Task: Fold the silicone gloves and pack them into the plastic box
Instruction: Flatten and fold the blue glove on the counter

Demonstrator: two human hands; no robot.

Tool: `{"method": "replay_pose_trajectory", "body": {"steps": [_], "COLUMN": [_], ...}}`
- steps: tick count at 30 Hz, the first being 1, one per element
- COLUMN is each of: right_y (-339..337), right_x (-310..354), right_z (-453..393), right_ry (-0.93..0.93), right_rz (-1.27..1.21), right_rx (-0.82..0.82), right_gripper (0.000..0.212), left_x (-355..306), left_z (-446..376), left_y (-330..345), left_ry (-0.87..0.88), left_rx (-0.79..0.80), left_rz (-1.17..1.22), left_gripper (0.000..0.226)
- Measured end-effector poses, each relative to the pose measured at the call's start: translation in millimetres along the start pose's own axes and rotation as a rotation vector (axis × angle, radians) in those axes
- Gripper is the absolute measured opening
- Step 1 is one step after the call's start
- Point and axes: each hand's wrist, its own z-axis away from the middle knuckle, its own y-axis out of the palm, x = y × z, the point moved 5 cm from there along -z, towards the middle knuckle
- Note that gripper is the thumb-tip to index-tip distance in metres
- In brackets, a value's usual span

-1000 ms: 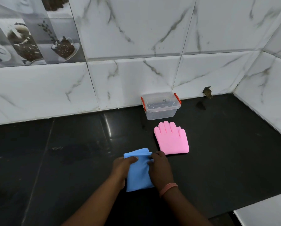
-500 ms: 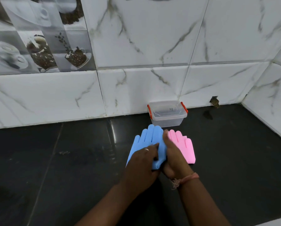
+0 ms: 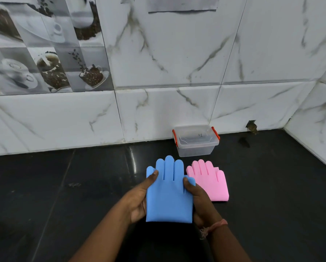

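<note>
A blue silicone glove (image 3: 168, 193) is spread out flat, fingers pointing away from me, held above the black counter. My left hand (image 3: 139, 197) grips its left edge with the thumb on top. My right hand (image 3: 198, 201) grips its right edge the same way. A pink silicone glove (image 3: 210, 179) lies flat on the counter just right of the blue one, partly behind my right hand. The clear plastic box (image 3: 195, 139) with orange clips stands against the wall beyond both gloves, its lid on.
The black counter (image 3: 73, 195) runs left and right, bounded by a marble-tiled back wall (image 3: 177, 53) and a side wall (image 3: 319, 138) at the right. A small hole in the wall (image 3: 251, 126) sits right of the box.
The blue glove was folded on the counter; it has been opened out flat and lifted, with my hands shifting to its two sides. The camera has tilted upward.
</note>
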Motion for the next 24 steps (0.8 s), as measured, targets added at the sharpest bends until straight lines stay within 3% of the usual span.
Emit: {"method": "replay_pose_trajectory", "body": {"steps": [5, 9, 14, 21, 24], "right_y": [-12, -23, -29, -20, -15], "right_x": [6, 16, 28, 30, 28], "right_z": [-7, -24, -59, -83, -76], "right_ry": [-0.071, -0.137, -0.104, -0.137, -0.318], "right_rz": [0.426, 0.694, 0.952, 1.225, 1.456], "right_rx": [-0.186, -0.337, -0.497, -0.547, -0.589], "right_gripper": [0.047, 0.021, 0.042, 0.052, 0.047], "left_x": [12, 13, -1, -16, -19], "left_z": [-25, -44, -76, -97, -99], "left_y": [-7, -3, 7, 7, -1], "left_ry": [0.006, 0.029, 0.053, 0.156, 0.253], "left_rx": [-0.144, -0.218, -0.343, -0.462, -0.541], "left_rz": [-0.011, 0.007, -0.019, -0.31, -0.452], "left_gripper": [0.044, 0.039, 0.029, 0.028, 0.043]}}
